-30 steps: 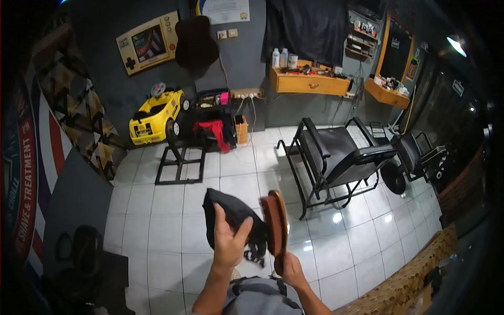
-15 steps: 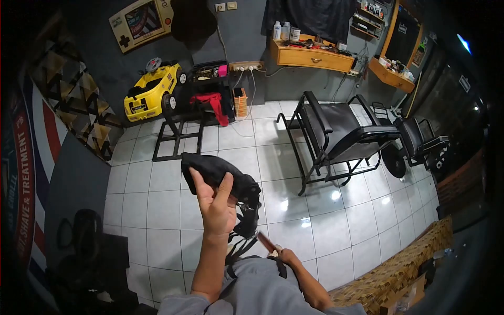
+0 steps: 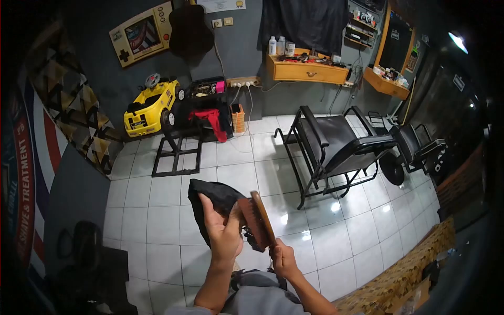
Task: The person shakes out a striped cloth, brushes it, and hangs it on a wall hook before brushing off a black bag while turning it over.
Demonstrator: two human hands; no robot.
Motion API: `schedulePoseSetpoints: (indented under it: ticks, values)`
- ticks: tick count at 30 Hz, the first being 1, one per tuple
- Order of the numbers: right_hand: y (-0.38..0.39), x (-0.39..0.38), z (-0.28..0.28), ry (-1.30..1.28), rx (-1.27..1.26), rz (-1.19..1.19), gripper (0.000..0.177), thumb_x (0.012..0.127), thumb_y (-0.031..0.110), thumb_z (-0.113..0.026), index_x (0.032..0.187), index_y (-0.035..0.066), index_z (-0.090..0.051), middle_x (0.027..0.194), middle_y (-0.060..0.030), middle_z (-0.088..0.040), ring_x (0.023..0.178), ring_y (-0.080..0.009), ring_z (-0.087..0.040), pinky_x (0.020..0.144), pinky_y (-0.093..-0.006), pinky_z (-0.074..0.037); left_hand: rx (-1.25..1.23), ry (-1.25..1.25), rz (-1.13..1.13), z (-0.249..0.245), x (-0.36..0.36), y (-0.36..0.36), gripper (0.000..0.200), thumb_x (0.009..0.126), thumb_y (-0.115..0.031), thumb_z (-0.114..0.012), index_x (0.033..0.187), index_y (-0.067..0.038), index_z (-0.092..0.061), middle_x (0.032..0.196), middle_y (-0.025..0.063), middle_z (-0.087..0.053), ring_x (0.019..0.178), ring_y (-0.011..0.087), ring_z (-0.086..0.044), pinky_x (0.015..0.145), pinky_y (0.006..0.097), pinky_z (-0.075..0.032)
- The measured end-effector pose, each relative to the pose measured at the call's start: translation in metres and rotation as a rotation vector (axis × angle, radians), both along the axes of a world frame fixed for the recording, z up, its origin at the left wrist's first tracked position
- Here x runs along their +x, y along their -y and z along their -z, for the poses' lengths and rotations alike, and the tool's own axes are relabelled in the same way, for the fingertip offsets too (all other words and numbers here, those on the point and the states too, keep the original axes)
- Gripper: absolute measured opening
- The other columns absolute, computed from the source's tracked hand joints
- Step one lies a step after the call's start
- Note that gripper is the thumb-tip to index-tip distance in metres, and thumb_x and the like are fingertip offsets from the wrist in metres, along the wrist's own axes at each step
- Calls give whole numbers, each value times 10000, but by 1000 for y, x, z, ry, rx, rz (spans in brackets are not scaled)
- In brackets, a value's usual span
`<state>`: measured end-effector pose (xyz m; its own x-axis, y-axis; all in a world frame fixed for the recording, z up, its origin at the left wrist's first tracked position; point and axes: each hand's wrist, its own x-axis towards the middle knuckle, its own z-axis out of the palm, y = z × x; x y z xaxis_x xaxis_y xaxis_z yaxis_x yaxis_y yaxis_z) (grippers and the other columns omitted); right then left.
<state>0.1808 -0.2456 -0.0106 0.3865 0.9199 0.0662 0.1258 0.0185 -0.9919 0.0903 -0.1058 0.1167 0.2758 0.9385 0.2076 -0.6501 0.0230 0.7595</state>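
A black cloth item [image 3: 218,194] is in my left hand [image 3: 224,233], its thumb and fingers wrapped round it in front of my body. My right hand [image 3: 285,259] grips the end of a wooden brush [image 3: 263,218] with reddish-brown bristles. The brush stands tilted, its bristle side turned to the left, against or very near the right edge of the black item. Whether they touch is hard to tell. Below the brush, a dark crumpled part [image 3: 253,240] of the item hangs down, partly hidden.
A black metal-framed chair [image 3: 336,139] stands ahead on the right. Ahead on the left are a flat black frame [image 3: 177,154] on the tiled floor and a yellow toy car [image 3: 151,107]. A wooden drawer shelf [image 3: 310,72] is on the wall. A woven surface [image 3: 399,268] lies at lower right.
My right hand has raised the brush from near my waist to the black item. My left hand and the item have moved slightly down and right. The view has tilted up a little.
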Motion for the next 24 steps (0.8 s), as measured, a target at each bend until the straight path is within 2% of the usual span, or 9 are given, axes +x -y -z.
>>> schedulePoseSetpoints:
  ticks: [2, 7, 9, 11, 14, 15, 17, 19, 24]
  values:
    - [-3, -1, 19, -74, -65, 135, 385, 1006, 316, -340, 860, 3, -509, 587, -97, -474, 512, -209, -453, 517, -322, -398, 15, 11, -30, -4, -1, -3, 683, 895, 71, -520, 1448, -80, -150, 1126, 61, -514, 949, 123, -533, 826, 275, -489]
    - [12, 29, 204, 542, -601, 30, 410, 977, 349, -330, 955, 33, -589, 824, -230, -639, 767, -427, -604, 682, -466, -485, 15, 83, 62, -3, -11, 2, 735, 900, 91, -476, 1475, -122, -71, 1202, 68, -494, 1007, 145, -531, 895, 316, -472]
    - [45, 40, 269, 634, -750, -301, 491, 960, 405, -319, 958, 21, -624, 876, -249, -645, 856, -412, -619, 768, -506, -475, 39, 123, 41, -7, -12, 2, 730, 904, 86, -473, 1476, -130, -73, 1201, 68, -495, 1013, 147, -533, 891, 313, -476]
    - [82, 27, 271, 582, -943, -318, 519, 936, 461, -339, 951, 44, -648, 860, -250, -645, 875, -430, -611, 804, -508, -466, 59, 141, 17, -13, -17, 2, 727, 909, 77, -469, 1478, -144, -74, 1215, 73, -495, 1024, 149, -536, 888, 298, -479]
    - [98, 28, 276, 717, -828, -246, 555, 936, 492, -356, 877, 21, -642, 774, -221, -656, 748, -377, -646, 694, -444, -510, 5, 79, -29, -21, -27, 3, 716, 904, 82, -468, 1477, -127, -93, 1247, 84, -482, 1042, 149, -532, 894, 295, -477]
    - [94, 31, 277, 492, -810, -127, 556, 939, 501, -357, 858, 20, -624, 726, -190, -630, 678, -324, -621, 631, -403, -493, -15, 70, -7, -19, -28, 5, 716, 901, 86, -467, 1477, -122, -97, 1253, 87, -479, 1044, 150, -532, 895, 296, -477]
    - [64, 50, 245, 43, -750, 108, 564, 946, 519, -358, 818, 19, -586, 630, -129, -578, 538, -220, -571, 505, -320, -458, -94, 32, -21, -20, -23, 10, 718, 904, 55, -492, 1478, -132, -103, 1135, 38, -518, 939, 115, -544, 814, 283, -502]
    - [33, 40, 112, -416, -335, 13, 533, 967, 510, -339, 786, 39, -512, 574, -27, -438, 460, -91, -398, 421, -228, -314, -134, 32, 81, -9, -22, 13, 688, 915, 28, -489, 1477, -113, -119, 1112, 30, -523, 913, 98, -541, 787, 268, -501]
    - [12, 8, -41, -341, -44, -186, 479, 1002, 441, -289, 821, 42, -483, 603, 18, -404, 491, -78, -353, 454, -233, -292, -49, -107, 111, 17, -12, 22, 600, 947, -4, -460, 1466, -66, -167, 1131, 41, -529, 948, 101, -529, 834, 245, -467]
